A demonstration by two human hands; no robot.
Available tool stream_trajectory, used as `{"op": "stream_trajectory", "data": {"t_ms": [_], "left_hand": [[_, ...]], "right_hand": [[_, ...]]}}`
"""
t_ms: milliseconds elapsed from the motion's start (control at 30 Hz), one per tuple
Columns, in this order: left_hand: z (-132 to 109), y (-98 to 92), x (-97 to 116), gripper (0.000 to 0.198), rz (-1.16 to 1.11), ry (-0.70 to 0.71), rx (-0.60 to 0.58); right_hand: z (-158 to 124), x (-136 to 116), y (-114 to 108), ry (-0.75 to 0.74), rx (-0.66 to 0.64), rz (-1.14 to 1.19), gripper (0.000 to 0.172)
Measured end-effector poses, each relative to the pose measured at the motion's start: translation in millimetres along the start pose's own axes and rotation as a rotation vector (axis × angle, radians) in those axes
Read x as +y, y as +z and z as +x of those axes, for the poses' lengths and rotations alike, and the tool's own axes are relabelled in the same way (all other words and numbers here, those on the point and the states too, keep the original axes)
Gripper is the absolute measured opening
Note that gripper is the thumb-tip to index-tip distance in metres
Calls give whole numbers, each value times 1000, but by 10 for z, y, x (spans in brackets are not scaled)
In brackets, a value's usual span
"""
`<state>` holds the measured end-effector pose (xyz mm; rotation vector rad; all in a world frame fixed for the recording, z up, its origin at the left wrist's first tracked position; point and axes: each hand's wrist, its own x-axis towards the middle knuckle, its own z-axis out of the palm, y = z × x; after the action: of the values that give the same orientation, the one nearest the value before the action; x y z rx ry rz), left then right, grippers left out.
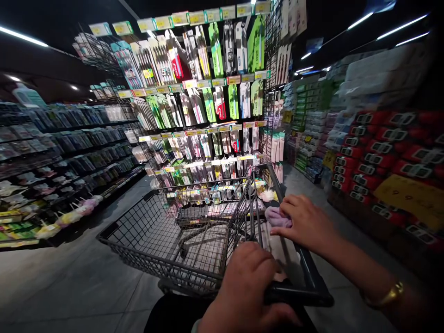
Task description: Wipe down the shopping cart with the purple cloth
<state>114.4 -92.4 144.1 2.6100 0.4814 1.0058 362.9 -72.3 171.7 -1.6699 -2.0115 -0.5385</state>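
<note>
A dark wire shopping cart [145, 233] stands in front of me in a store aisle. My left hand [248, 289] is closed around the cart's black push handle [298, 296] at the bottom centre. My right hand [307, 222] reaches over the cart's right rim, fingers curled onto a small lilac cloth-like item [275, 216] lying in the child-seat section. A gold bangle [385, 296] sits on my right wrist. The main basket looks empty.
A display rack [208, 106] of hanging toothbrush packs rises straight ahead of the cart. Shelves of packaged goods [52, 157] line the left. Stacked red cartons [391, 152] and tissue packs stand on the right. Grey tiled floor [62, 282] runs on both sides.
</note>
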Motion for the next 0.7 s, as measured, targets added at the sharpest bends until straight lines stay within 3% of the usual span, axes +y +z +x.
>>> {"op": "stream_trajectory", "data": {"t_ms": [100,200,267,333,400,500,600,700], "left_hand": [[137,163,-3,64,-38,35,-168],[150,320,-96,53,-64,32,-224],[134,390,-140,49,-98,30,-210],[129,422,-150,47,-114,24,-202],[143,412,-130,46,-110,7,-203],[182,332,-82,45,-123,-19,-218],[218,254,-53,45,-167,-34,-219],[216,282,-73,44,-179,-34,-218]], "right_hand": [[-21,198,-158,12,-29,-37,21],[-66,344,-413,-13,56,-32,1],[-123,300,-542,-94,87,8,14],[-178,158,-576,-221,19,89,18],[-187,16,-499,-311,-109,168,17],[-28,19,-231,-271,-228,170,12],[258,245,70,-118,-163,87,18],[394,334,179,-67,-95,61,19]]}}
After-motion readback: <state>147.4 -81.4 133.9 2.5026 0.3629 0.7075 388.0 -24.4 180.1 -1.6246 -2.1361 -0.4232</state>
